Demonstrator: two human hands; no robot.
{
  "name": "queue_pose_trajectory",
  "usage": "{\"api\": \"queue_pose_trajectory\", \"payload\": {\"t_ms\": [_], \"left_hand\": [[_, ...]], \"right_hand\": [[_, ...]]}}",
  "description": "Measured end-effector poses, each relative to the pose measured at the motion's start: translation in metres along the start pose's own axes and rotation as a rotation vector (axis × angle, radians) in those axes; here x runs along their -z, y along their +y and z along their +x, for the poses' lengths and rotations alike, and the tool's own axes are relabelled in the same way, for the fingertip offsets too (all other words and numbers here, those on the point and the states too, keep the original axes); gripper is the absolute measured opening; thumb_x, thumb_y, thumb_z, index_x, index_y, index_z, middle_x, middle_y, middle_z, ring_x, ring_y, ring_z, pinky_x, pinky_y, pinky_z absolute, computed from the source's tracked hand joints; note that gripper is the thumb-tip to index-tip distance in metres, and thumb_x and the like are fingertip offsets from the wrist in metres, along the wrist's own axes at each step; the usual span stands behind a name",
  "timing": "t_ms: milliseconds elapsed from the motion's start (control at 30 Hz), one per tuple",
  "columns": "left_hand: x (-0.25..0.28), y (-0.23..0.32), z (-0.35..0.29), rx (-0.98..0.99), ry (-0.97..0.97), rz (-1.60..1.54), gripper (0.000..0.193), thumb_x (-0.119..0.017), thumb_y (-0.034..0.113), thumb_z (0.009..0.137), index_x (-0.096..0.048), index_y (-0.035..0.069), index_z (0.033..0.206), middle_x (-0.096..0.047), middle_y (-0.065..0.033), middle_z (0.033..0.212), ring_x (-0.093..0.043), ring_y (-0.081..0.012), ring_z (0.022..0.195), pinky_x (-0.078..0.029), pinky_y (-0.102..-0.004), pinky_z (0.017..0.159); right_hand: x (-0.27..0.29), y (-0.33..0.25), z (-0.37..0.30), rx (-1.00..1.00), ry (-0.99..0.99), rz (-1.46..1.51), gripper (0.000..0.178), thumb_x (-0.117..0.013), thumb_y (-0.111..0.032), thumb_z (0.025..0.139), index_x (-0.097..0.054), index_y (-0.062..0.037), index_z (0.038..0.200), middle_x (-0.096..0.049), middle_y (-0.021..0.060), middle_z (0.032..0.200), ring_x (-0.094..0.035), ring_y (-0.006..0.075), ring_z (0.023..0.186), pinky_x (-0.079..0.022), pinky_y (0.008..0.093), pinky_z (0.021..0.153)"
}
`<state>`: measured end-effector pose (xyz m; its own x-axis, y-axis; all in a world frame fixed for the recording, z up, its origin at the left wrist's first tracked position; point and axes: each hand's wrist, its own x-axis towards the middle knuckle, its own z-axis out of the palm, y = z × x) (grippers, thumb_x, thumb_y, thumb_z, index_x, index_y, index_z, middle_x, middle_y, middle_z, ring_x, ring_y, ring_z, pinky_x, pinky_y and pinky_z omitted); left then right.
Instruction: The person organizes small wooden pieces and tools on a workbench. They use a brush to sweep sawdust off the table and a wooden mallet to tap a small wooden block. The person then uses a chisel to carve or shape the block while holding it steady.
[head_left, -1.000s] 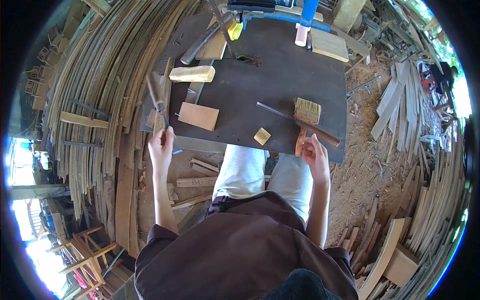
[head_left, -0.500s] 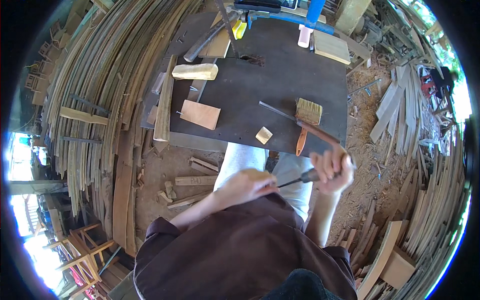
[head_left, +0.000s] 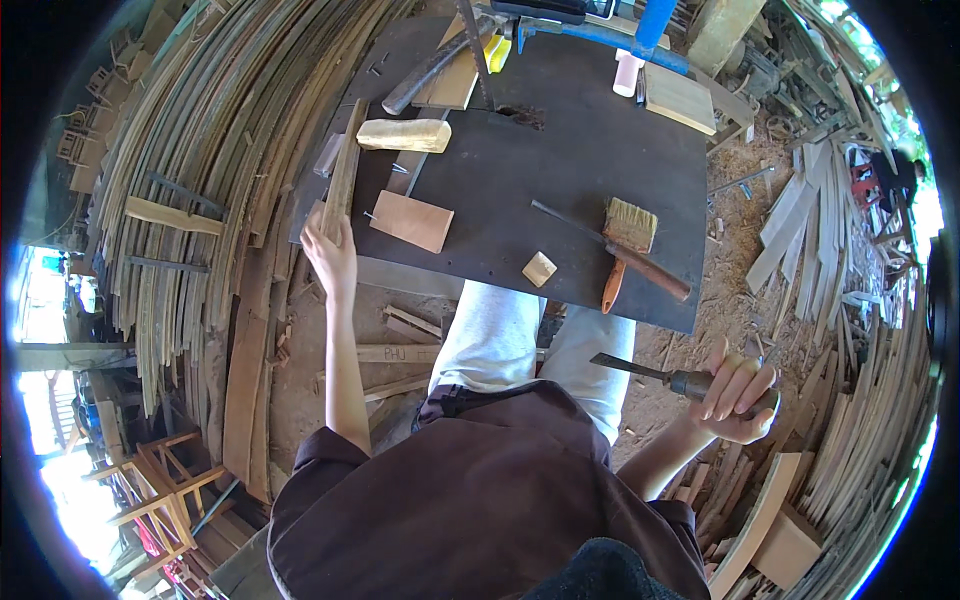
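Observation:
At the table's left edge, my left hand (head_left: 332, 255) is closed around the near end of a long wooden strip (head_left: 347, 165). My right hand (head_left: 738, 395) grips the wooden handle of a chisel (head_left: 690, 382) over the floor, right of my legs. Its flat dark blade points left. On the dark table (head_left: 560, 160) a second long-handled tool (head_left: 645, 270) lies across a wide brush (head_left: 630, 225). Left of them sits a small wood block (head_left: 539, 268). Closer to my left hand are a flat reddish board (head_left: 412, 221) and a pale rounded wood piece (head_left: 405, 135).
A hammer-like tool (head_left: 432, 72), a blue metal frame (head_left: 600, 45), a pale bottle (head_left: 627, 75) and a light board (head_left: 680, 98) occupy the table's far side. Long timber stacks (head_left: 215, 150) stand at the left. Offcuts (head_left: 790, 225) and shavings litter the floor.
My left hand has left the chisel's tip and moved to the wooden strip, taking hold of it. My right hand has moved right and down with the chisel.

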<state>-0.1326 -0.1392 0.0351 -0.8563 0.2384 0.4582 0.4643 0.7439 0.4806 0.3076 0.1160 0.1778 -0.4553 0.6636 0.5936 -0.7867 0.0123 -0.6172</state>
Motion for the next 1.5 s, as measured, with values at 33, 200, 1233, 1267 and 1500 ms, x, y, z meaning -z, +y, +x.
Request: {"api": "queue_pose_trajectory", "payload": {"t_ms": [33,200,1233,1267,1500], "left_hand": [[0.000,-0.010,0.005,0.009,-0.039,0.086,0.057,-0.066,0.041,0.085,-0.050,0.000,0.122,-0.053,-0.0250,0.114,-0.052,-0.0404,0.109,-0.043,-0.0484,0.094],[-0.007,-0.041,0.024,-0.016,-0.206,0.119,0.065,-0.072,0.045,0.077,-0.052,-0.002,0.117,-0.058,-0.0247,0.110,-0.058,-0.0393,0.103,-0.047,-0.0448,0.090],[0.159,0.184,-0.050,0.075,-1.477,-1.052,0.051,-0.074,0.024,0.080,-0.055,-0.008,0.115,-0.065,-0.0111,0.094,-0.064,-0.0169,0.081,-0.051,-0.0305,0.075],[0.159,0.191,-0.052,0.070,-1.515,-1.066,0.053,-0.075,0.025,0.080,-0.055,-0.007,0.116,-0.065,-0.0108,0.094,-0.063,-0.0160,0.081,-0.050,-0.0297,0.075],[0.146,0.199,-0.047,0.058,-1.510,-1.243,0.055,-0.069,0.036,0.084,-0.056,-0.008,0.114,-0.064,-0.0131,0.097,-0.059,-0.0158,0.087,-0.048,-0.0294,0.078]], "right_hand": [[-0.001,0.001,0.001,0.001,-0.009,-0.007,0.033,-0.061,-0.036,0.088,-0.047,-0.0143,0.068,-0.052,-0.0009,0.047,-0.049,0.0100,0.036,-0.029,0.0298,0.059],[-0.004,0.003,0.002,-0.010,-0.022,-0.016,0.032,-0.062,-0.035,0.087,-0.047,-0.0138,0.068,-0.053,-0.0004,0.047,-0.050,0.0107,0.036,-0.029,0.0307,0.061],[-0.090,0.046,0.042,0.169,-0.671,-1.351,0.075,-0.069,-0.003,0.061,-0.052,-0.0184,0.133,-0.046,0.0216,0.139,-0.066,0.0207,0.083,-0.054,0.0295,0.068],[-0.084,0.046,0.042,0.219,-0.651,-1.366,0.076,-0.069,-0.001,0.061,-0.051,-0.0164,0.132,-0.047,0.0222,0.137,-0.067,0.0238,0.088,-0.056,0.0316,0.072],[-0.070,0.032,0.034,0.353,-0.357,-1.443,0.052,-0.076,-0.007,0.062,-0.057,-0.0041,0.111,-0.062,0.0147,0.117,-0.063,0.0206,0.074,-0.051,0.0306,0.065]]}}
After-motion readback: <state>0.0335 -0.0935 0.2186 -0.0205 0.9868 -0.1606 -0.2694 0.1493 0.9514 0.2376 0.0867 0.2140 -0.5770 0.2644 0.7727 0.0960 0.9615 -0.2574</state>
